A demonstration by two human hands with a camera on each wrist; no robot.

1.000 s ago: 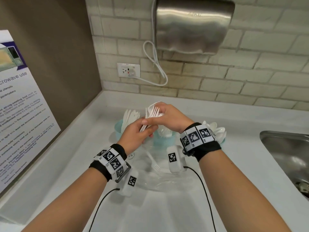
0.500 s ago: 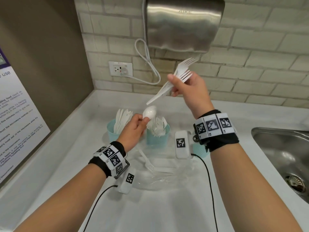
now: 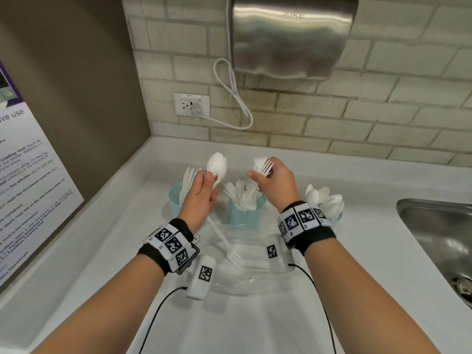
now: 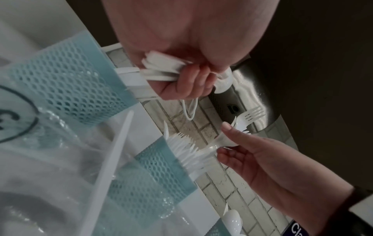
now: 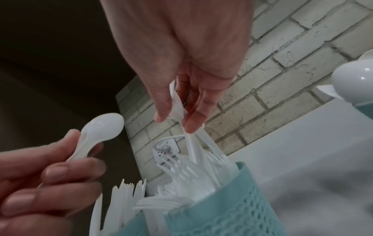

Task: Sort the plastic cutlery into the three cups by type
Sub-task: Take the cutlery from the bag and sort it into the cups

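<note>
My left hand grips a few white plastic spoons by their handles, bowls up, above the gap between the left and middle cups. My right hand pinches a bundle of white forks, tines up, over the teal middle cup full of forks. In the right wrist view the fork handles hang from my fingers down to that cup. The left cup holds knives. The right cup holds spoons. One loose fork lies on the counter.
A clear plastic bag lies crumpled on the white counter in front of the cups. A steel sink is at the right. A brick wall with an outlet and a hand dryer stands behind.
My right hand has dropped from high by the wall down to just over the middle cup, forks still in it. My left hand has risen slightly with the spoons.
</note>
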